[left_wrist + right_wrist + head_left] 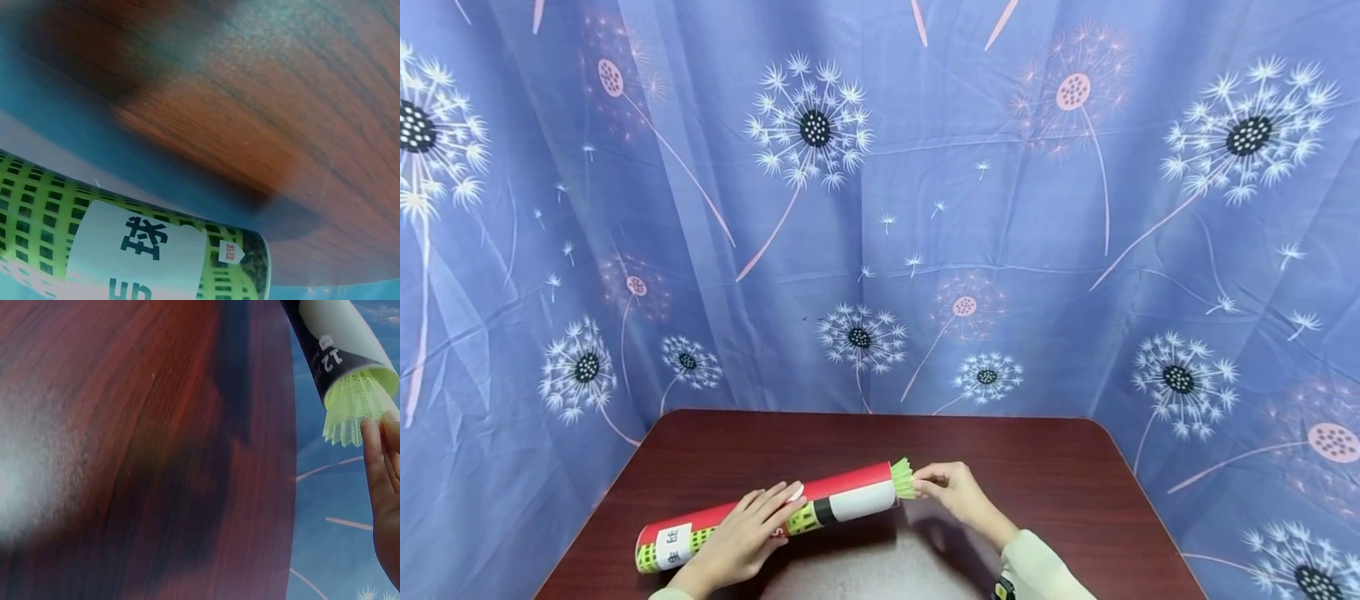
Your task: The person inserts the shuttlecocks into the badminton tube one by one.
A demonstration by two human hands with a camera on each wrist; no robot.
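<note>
A shuttlecock tube point(850, 502), red, white and green with a black band, lies slantwise over the table in the head view. My left hand point(747, 533) holds it around the middle, fingers across its top. From the tube's right end sticks the pale green skirt of a shuttlecock point(903, 479), its head hidden inside. My right hand point(951, 493) pinches the skirt's rim between thumb and fingertips. In the right wrist view the shuttlecock point(354, 409) fans out of the tube mouth. The left wrist view shows the tube's closed end point(256, 262), with the left hand out of sight.
A dark red-brown wooden table point(1045, 467) with rounded far corners is under the hands. Blue curtains point(880, 217) with dandelion prints surround it at the back and both sides. A bright reflection lies near the table's front.
</note>
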